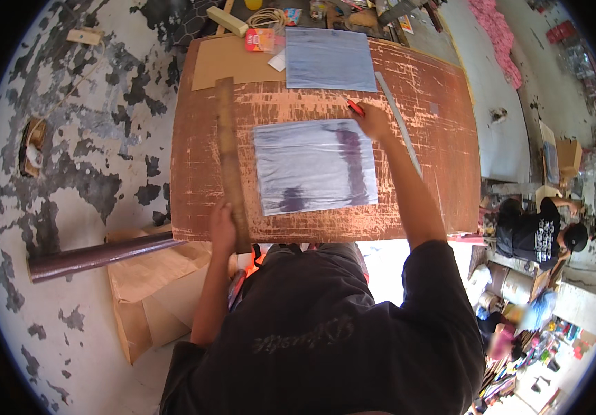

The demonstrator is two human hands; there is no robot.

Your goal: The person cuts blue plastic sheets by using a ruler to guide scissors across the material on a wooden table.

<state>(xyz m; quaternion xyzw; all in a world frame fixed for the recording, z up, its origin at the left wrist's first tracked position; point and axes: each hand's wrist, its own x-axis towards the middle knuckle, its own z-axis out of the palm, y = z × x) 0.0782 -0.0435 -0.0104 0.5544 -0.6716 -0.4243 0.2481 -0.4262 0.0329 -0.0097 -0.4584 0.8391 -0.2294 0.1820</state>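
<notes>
Your dark shirt fills the lower frame, and from it both arms reach out over the bench [443, 200]. Nearest you, your left hand [222, 225] has its fingers clamped on the near end of the long wooden ruler [229, 162], which runs away from you just left of the plastic sheet [314, 164]. That sheet lies flat at the middle of the bench, apart from the ruler. At the sheet's far right corner your right hand [370, 119] has its fingers closed on a small red cutter [355, 106]; whether a blade is out is too small to tell.

With the ruler off the sheet, nothing pins the film, so in my judgement a pull with the cutter could drag or wrinkle it. Right of the sheet lies a thin metal strip [398, 124]. Beyond the sheet, a second plastic sheet [329, 60] and cardboard [232, 62] sit at the far edge.
</notes>
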